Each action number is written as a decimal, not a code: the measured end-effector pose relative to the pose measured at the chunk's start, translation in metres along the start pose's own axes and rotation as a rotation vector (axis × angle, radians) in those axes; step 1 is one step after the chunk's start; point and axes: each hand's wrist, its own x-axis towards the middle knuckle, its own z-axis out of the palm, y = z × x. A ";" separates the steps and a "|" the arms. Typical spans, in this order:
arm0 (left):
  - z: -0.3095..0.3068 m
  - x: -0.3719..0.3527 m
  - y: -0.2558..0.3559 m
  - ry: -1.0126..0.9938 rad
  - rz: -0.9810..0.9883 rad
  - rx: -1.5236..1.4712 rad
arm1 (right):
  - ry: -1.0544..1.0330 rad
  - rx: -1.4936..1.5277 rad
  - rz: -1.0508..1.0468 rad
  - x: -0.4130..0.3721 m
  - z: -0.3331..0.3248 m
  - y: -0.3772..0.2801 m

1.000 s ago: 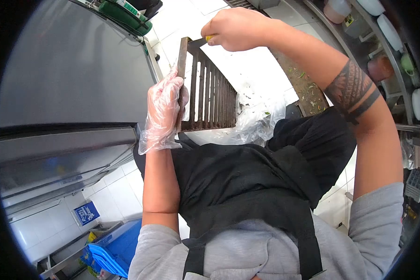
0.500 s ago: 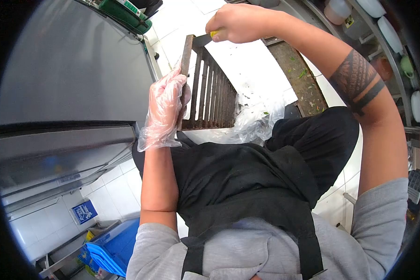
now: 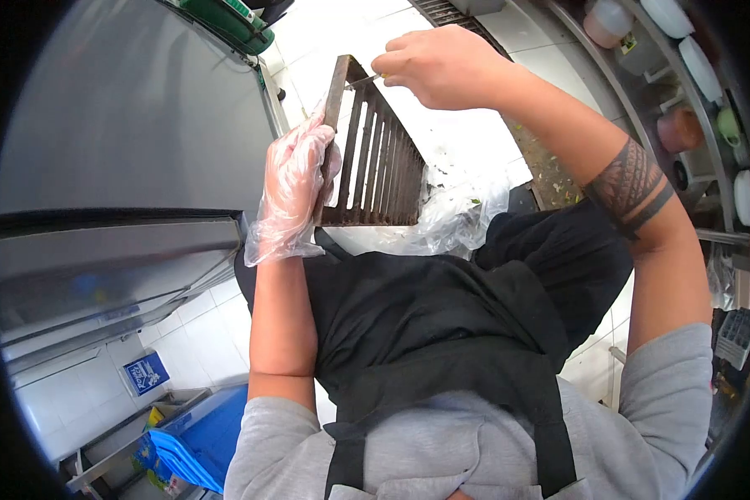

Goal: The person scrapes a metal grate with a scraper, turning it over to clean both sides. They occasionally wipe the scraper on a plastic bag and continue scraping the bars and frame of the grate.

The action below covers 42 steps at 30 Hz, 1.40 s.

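Note:
My left hand (image 3: 296, 179), in a clear plastic glove, grips the left side of a rusty brown metal drain grate (image 3: 373, 158), which is held tilted up. In my bare right hand (image 3: 442, 67) is a scraper (image 3: 362, 82), its thin flat blade touching or very near the grate's upper left corner. Most of its handle is hidden by my fingers; a bit of yellow shows. Crumpled clear plastic (image 3: 462, 212) with dark scraps lies beneath and beside the grate's lower right end.
A white sheet (image 3: 467, 142) with dark crumbs covers the floor ahead. Right of it runs a dirty floor channel (image 3: 550, 171), with another grate (image 3: 458, 18) farther up. A grey cabinet (image 3: 133, 117) stands left, shelves (image 3: 642, 92) with containers right, and a blue bin (image 3: 204, 437) lower left.
My right hand has shifted slightly down and right, turning so the scraper's blade shows edge-on. The grate has risen a little; my left hand keeps its grip.

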 end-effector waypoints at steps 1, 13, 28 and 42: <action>-0.001 0.001 -0.001 -0.016 0.013 -0.009 | -0.009 -0.050 0.008 -0.001 0.002 -0.001; 0.000 0.000 0.001 0.019 -0.021 -0.048 | -0.114 -0.050 0.055 -0.017 -0.011 -0.012; 0.007 -0.002 -0.001 -0.001 -0.004 -0.024 | -0.029 0.049 0.049 -0.032 0.003 -0.041; -0.003 0.003 -0.006 0.017 0.201 0.222 | 0.052 0.240 0.304 -0.084 0.022 -0.060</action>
